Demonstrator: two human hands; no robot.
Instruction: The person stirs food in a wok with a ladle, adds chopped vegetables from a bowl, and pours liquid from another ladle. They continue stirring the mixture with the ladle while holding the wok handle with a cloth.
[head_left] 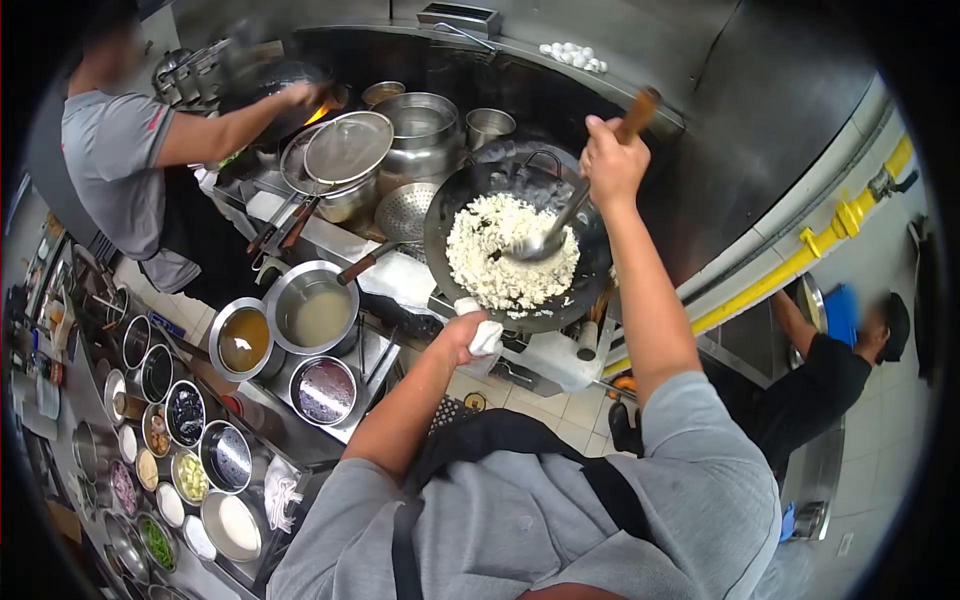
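A large dark wok [440, 215] sits on the range in front of me, with a heap of white fried rice [490, 275] flecked with dark bits. My right hand [615, 165] is wrapped round the wooden handle of a ladle [572, 208], held slanting above the wok. The ladle's metal bowl rests in the rice. My left hand [460, 338] is closed on a folded white cloth [486, 338] at the wok's near rim. Whether a wok handle lies inside the cloth is hidden.
Left of the wok are a perforated skimmer [405, 212], metal pots [418, 120] and a round strainer [348, 147]. Bowls of liquid [314, 308] and several ingredient tins [190, 475] stand nearer. One co-worker [120, 170] cooks at left; another [815, 380] stands at right, beyond a yellow pipe [760, 280].
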